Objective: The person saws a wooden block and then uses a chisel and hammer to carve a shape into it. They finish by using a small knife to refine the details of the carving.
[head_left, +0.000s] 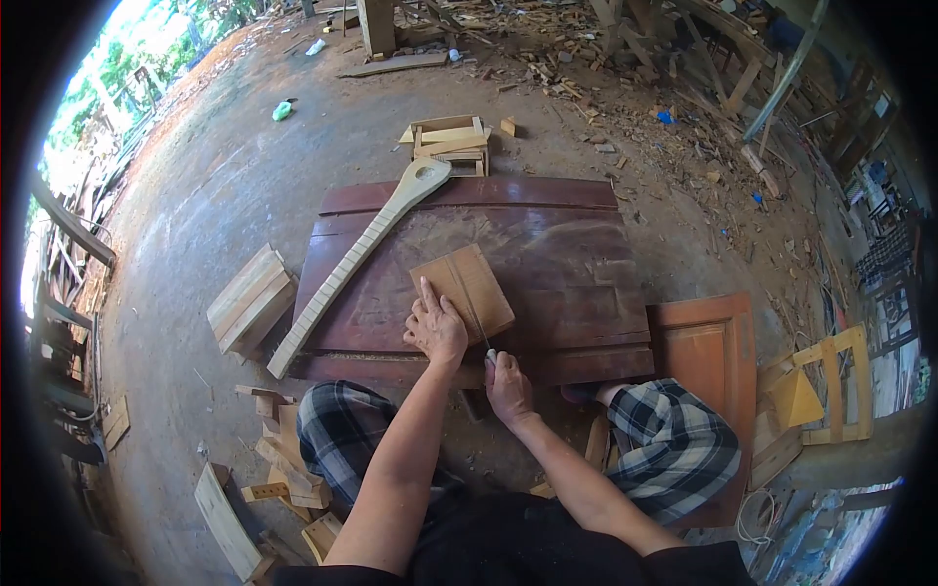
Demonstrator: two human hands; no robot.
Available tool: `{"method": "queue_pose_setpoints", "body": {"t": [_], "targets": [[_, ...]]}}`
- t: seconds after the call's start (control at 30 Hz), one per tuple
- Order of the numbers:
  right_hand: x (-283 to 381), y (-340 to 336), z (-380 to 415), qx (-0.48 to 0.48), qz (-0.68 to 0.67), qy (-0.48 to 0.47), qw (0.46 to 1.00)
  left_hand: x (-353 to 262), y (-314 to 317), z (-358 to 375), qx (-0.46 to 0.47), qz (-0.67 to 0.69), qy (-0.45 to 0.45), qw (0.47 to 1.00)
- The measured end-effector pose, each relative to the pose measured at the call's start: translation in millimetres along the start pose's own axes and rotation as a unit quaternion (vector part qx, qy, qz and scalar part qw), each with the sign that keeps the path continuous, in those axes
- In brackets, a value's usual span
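Observation:
A square brown wooden block lies tilted on the dark red wooden panel, with a dark line or groove across its top. My left hand rests on the block's left side, fingers spread. At its near edge my right hand is closed around the handle of a thin tool, whose narrow shaft lies along the line on the block. Left of the block, a long pale wooden piece with a rounded, hollowed end lies slantwise across the panel.
Beyond the panel stands a stack of small wooden frames. Pale wood blocks sit at its left. An orange-brown door panel and a yellow wooden frame lie at the right. Wood scraps cover the far floor.

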State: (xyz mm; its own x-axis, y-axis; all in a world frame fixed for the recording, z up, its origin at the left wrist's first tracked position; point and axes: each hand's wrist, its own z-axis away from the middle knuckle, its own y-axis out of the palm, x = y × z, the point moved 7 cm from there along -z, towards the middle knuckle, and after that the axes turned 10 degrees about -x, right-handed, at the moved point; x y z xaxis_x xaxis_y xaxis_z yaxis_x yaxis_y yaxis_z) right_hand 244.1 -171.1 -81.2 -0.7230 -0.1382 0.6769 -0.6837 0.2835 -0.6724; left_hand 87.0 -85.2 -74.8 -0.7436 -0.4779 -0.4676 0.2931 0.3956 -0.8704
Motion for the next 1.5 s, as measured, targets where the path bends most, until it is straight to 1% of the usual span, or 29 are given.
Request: {"method": "queue_pose_setpoints", "body": {"t": [0.07, 0.13, 0.33, 0.4, 0.53, 0.6, 0.67, 0.83, 0.9, 1.0, 1.1, 1.2, 1.27, 1.33, 1.43, 1.5], "targets": [[-1, -2, 12, -0.004, -0.001, -0.003, 1.0, -1, 1, -2, 0.014, -0.005, -0.005, 1.0], [-7, -3, 19, -0.006, 0.002, -0.007, 1.0, -1, 0, -2, 0.007, 0.002, 0.0, 1.0], [-2, -10, 11, -0.027, -0.009, -0.03, 0.999, -5, 0, -1, -0.002, 0.005, -0.004, 1.0], [-7, -7, 15, -0.015, -0.001, -0.019, 1.0, -3, -1, 1, -0.002, 0.006, -0.005, 1.0], [-5, -5, 11, -0.017, 0.003, -0.028, 0.999, 0, 3, 1, -0.007, 0.017, 0.002, 1.0], [-7, 4, -1, 0.014, 0.054, 0.005, 0.998, -2, 2, 4, -0.016, 0.026, -0.002, 1.0], [-1, 2, -20, 0.013, 0.06, -0.017, 0.998, -4, -1, 1, 0.001, 0.021, -0.002, 1.0], [-3, 1, 7, 0.037, 0.06, 0.001, 0.997, -2, -3, 1, -0.019, 0.047, -0.021, 0.999], [-1, 2, -1, 0.046, 0.071, 0.003, 0.996, -3, -2, 1, 0.002, 0.048, 0.001, 0.999], [1, 11, -15, 0.053, 0.076, -0.003, 0.996, -3, -1, -1, 0.019, 0.044, -0.006, 0.999], [-8, 16, -3, 0.043, 0.073, 0.001, 0.996, -1, 1, 1, 0.002, 0.071, -0.041, 0.997], [-24, -4, 36, 0.042, 0.079, 0.001, 0.996, 0, 1, 1, 0.017, 0.106, -0.057, 0.993], [-27, -23, 59, 0.041, 0.081, 0.006, 0.996, 0, 3, 0, 0.008, 0.113, -0.062, 0.992], [-32, -46, 78, 0.089, 0.114, 0.019, 0.989, 1, 4, 3, 0.005, 0.122, -0.064, 0.99], [-27, -83, 94, 0.11, 0.123, 0.025, 0.986, 2, 3, 3, 0.015, 0.136, -0.061, 0.989], [-18, -113, 104, 0.118, 0.122, 0.028, 0.985, 6, 6, -1, 0.036, 0.122, -0.074, 0.989]]}}
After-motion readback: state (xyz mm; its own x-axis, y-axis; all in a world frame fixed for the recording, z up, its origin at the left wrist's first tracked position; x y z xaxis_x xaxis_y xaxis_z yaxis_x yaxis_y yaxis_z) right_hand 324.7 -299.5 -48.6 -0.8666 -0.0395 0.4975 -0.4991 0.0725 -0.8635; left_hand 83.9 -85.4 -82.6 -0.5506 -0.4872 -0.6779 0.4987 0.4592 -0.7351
